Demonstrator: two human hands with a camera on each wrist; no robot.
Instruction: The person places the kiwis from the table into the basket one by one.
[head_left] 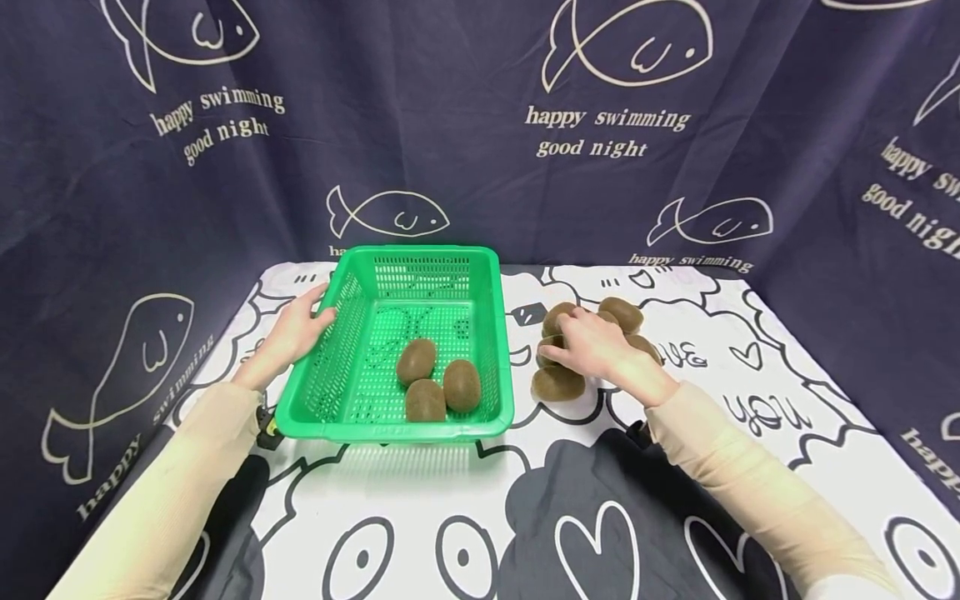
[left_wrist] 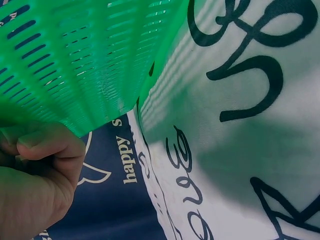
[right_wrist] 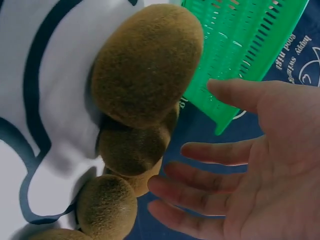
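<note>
A green plastic basket (head_left: 390, 430) stands left of the table's middle with three brown kiwis (head_left: 462, 385) inside. My left hand (head_left: 296, 325) holds its left rim; in the left wrist view, bent fingers and thumb lie against the slotted wall. To the right of the basket, several more kiwis (head_left: 558, 383) lie in a cluster on the cloth. Over them reaches my right hand (head_left: 600, 343), hiding some. The right wrist view has its fingers spread and apart, with nothing between them, beside a large near kiwi (right_wrist: 147, 65).
A white cloth with black drawings (head_left: 405, 508) covers the table. Behind and at both sides hangs a dark blue curtain (head_left: 480, 192) with fish and lettering. A small dark object (head_left: 268, 429) shows beside the basket's front left corner.
</note>
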